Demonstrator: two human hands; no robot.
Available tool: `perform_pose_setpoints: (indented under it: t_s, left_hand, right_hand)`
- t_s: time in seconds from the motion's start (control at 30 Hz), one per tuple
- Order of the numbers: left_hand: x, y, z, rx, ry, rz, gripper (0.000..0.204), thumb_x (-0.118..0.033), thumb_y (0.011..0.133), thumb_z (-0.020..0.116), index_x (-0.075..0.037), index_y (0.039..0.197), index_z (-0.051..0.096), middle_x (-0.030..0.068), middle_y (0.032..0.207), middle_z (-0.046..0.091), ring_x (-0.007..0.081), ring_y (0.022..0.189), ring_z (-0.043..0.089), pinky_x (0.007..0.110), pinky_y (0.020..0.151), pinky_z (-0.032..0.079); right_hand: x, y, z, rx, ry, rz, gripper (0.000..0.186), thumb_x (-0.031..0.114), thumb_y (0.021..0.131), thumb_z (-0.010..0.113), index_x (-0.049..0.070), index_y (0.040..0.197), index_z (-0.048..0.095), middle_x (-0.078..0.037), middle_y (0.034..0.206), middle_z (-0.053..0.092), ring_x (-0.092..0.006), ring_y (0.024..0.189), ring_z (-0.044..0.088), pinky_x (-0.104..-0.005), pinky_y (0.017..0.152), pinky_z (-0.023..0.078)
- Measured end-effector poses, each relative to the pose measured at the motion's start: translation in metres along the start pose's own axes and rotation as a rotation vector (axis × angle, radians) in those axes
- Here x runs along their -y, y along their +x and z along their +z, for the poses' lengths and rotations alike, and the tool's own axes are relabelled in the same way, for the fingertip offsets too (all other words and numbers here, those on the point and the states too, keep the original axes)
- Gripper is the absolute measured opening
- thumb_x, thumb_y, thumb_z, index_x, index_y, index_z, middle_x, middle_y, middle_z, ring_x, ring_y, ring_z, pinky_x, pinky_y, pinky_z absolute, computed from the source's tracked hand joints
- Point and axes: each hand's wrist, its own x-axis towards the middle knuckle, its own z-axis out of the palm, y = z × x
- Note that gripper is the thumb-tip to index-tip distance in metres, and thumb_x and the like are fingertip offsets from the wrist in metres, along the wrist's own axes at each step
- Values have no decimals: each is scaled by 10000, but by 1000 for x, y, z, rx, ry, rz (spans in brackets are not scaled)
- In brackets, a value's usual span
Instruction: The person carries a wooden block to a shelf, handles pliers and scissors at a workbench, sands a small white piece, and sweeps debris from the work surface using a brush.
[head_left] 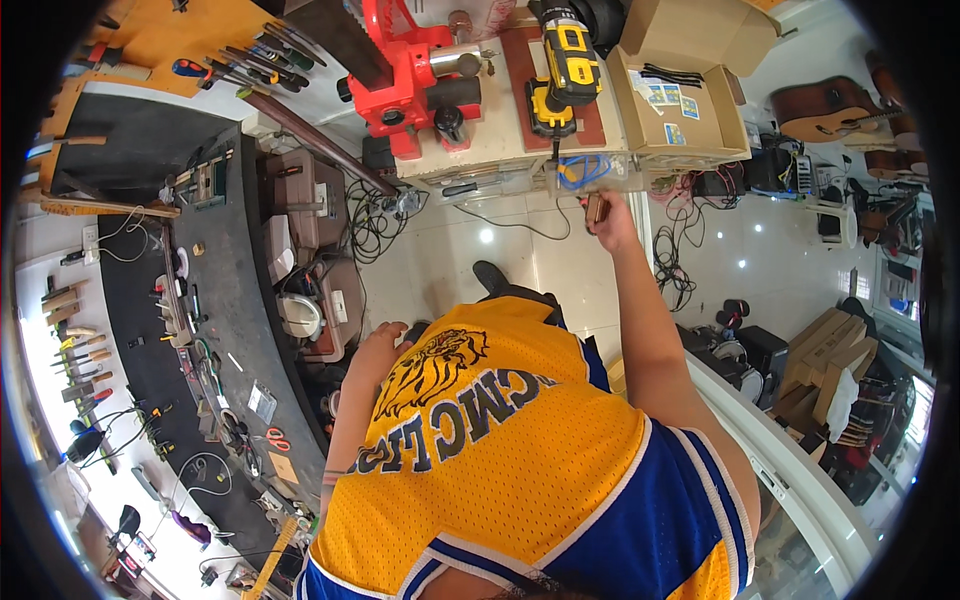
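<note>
My right hand reaches forward, its fingers closed round a small brown block that looks like wood. Just beyond it is a clear plastic drawer or bin with a coiled blue cable inside, under the bench top. Whether the block touches the bin I cannot tell. My left hand hangs by my hip, beside my yellow and blue jersey. Its fingers are loosely extended and hold nothing that I can see.
On the bench ahead are a red machine, a yellow and black cordless drill and an open cardboard box. A dark workbench with scattered tools runs along the left. Black cables lie on the tiled floor. Guitars stand at right.
</note>
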Motion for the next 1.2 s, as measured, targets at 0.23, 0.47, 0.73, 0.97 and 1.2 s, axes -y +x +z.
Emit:
perform_pose_setpoints:
  t_s: [0.23, 0.47, 0.73, 0.97, 1.2]
  left_hand:
    - [-10, 16, 7, -39, -3, -16, 408, -240, 1042, 751, -65, 1405, 688, 205, 1345, 728, 401, 1175, 732, 484, 1004, 588]
    - [-11, 32, 9, -102, 45, 95, 400, -245, 1053, 753, -64, 1403, 687, 196, 1313, 738, 380, 1081, 761, 468, 961, 598]
    - [-22, 25, 11, -28, 28, 23, 399, -272, 1048, 732, -52, 1378, 694, 218, 1327, 734, 412, 1260, 707, 493, 1047, 579]
    - [-9, 16, 23, -22, -27, -31, 408, -274, 1046, 732, -59, 1391, 690, 218, 1353, 719, 429, 1262, 700, 506, 1056, 571]
    - [-11, 16, 30, -32, -52, -44, 409, -290, 1053, 721, -60, 1389, 690, 220, 1356, 715, 434, 1257, 697, 508, 1053, 570]
  right_hand:
    - [39, -97, 28, -272, -1509, -754, 430, 315, 990, 741, 124, 1375, 739, -138, 1401, 740, -356, 927, 798, -500, 778, 624]
    - [47, -64, 64, -28, -2015, -689, 757, 317, 1054, 638, 80, 1731, 393, -140, 1739, 488, -356, 1207, 767, -470, 943, 652]
    - [55, 5, 88, 8, -2225, -499, 639, 226, 1053, 558, -13, 1640, 476, -204, 1709, 508, -358, 1187, 780, -468, 959, 649]
    - [46, -95, 78, -84, -1810, -644, 423, 241, 1010, 637, -23, 1331, 713, -203, 1343, 775, -393, 1031, 796, -503, 827, 636]
    - [4, -31, 34, -73, -820, -177, 327, 237, 1036, 603, -39, 1163, 725, -127, 904, 742, -222, 735, 689, -377, 701, 539]
